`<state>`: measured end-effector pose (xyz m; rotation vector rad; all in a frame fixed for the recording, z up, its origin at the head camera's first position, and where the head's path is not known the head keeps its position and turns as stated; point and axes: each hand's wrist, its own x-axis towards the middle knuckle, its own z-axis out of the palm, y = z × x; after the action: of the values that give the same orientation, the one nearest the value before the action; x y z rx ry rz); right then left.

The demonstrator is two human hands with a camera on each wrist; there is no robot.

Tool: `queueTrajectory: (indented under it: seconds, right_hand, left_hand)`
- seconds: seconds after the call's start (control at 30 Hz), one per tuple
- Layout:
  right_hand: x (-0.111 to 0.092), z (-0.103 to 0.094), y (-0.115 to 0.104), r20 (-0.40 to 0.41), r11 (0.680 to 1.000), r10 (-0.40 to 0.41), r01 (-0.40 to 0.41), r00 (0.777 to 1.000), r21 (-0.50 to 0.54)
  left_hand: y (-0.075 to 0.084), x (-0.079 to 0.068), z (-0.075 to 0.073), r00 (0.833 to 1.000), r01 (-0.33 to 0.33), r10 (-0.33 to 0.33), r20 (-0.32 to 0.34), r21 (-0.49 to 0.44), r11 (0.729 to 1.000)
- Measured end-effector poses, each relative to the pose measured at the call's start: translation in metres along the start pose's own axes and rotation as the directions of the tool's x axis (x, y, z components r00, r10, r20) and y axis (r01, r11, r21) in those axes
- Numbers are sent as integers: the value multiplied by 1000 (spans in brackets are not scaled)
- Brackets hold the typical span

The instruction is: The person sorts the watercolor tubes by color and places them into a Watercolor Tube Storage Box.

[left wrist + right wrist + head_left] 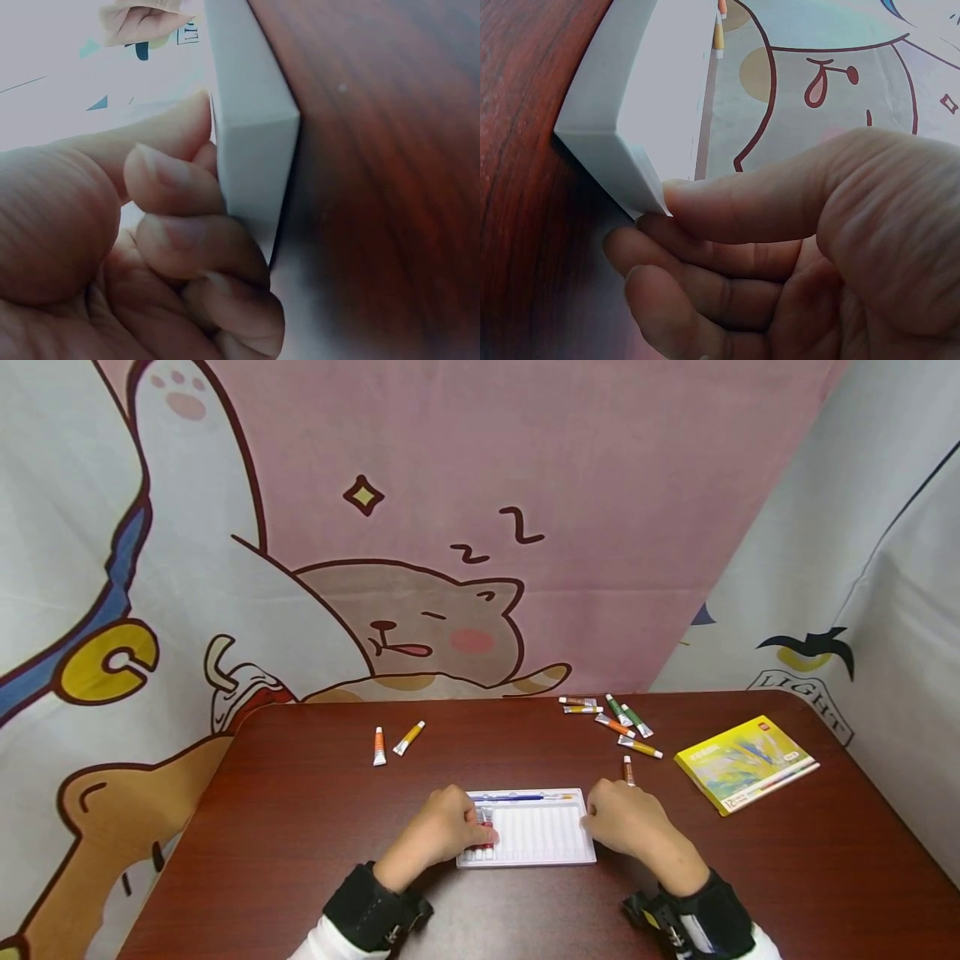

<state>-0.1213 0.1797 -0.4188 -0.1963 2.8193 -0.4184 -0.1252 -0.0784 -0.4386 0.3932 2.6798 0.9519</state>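
A white plastic tray [543, 831] lies on the table between the two hands, its bare ribbed slots facing up. A blue paintbrush [517, 797] lies along its far side, and a few red-toned paint tubes [485, 828] sit at its left end. My left hand [442, 822] holds the tray's left edge, thumb over the tubes and curled fingers [202, 244] against the outer wall. At the opposite edge, my right hand [626, 818] pinches the rim between thumb and index finger; its other fingers [697, 292] curl below. A brown paint tube [628, 770] lies just beyond the right hand.
Orange [379, 747] and yellow [409, 737] paint tubes lie at the back left. Several more tubes, including a green one [637, 720], are scattered at the back right. A yellow box [746, 764] lies flat to the right. Printed cloth [600, 527] hangs behind the table [300, 827].
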Motion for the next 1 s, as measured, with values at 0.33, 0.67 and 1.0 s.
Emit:
queueTrajectory:
  seconds: [0.33,0.67,1.0]
  right_hand:
    - [0,1,2,-19,1000,-15,15,1000,-5]
    - [0,2,2,-13,1000,-15,15,1000,3]
    - [0,1,1,-1,1000,-5,5,1000,-5]
  left_hand:
    - [0,1,-9,997,-20,18,-77,-36,999]
    - [-37,15,-53,855,191,-95,-509,139,972]
    - [-90,18,-89,830,359,-249,-500,137,923]
